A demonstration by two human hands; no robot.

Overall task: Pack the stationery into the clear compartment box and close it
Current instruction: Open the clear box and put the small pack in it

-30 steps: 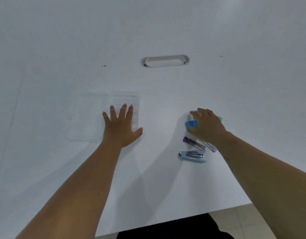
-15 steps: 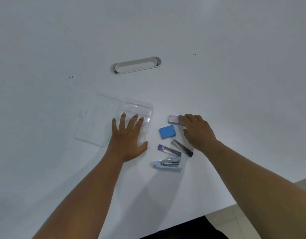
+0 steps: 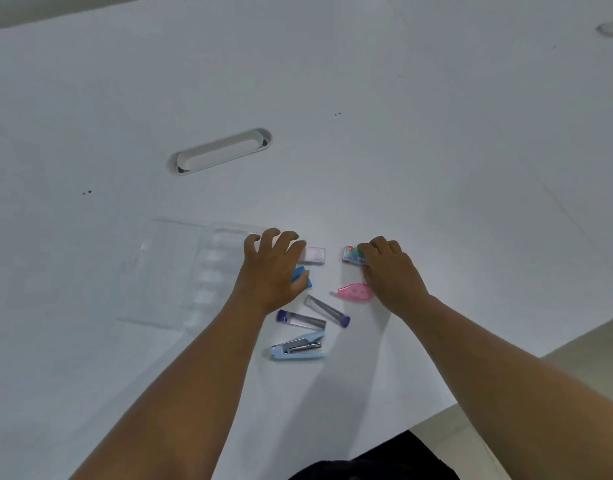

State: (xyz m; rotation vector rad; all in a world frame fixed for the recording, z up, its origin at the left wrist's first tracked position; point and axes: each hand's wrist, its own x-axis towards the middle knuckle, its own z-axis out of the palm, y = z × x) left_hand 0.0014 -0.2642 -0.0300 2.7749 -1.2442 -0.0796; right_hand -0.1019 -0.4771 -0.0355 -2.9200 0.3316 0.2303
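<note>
The clear compartment box [image 3: 208, 271] lies open on the white table, its lid [image 3: 159, 268] flat to the left. My left hand [image 3: 274, 271] is just right of it, fingers curled, thumb and fingers pinching a blue eraser [image 3: 302, 278] that sits tilted. A pale pink box [image 3: 314, 255] touches my index fingertip. My right hand [image 3: 391, 271] grips the right end of a small green-and-blue box [image 3: 353, 254]. Below lie a pink correction tape [image 3: 355, 292], two purple-capped lead tubes [image 3: 300, 318] [image 3: 327, 310] and a light blue stapler [image 3: 298, 348].
A long oval cable slot [image 3: 222, 151] is set into the table [image 3: 436, 168] beyond the box. The table's front edge runs diagonally at the lower right, with floor tiles [image 3: 592, 358] past it.
My left hand has left the box and moved right onto the blue eraser. My right hand has shifted onto the green-and-blue box, and the pink correction tape has come into view.
</note>
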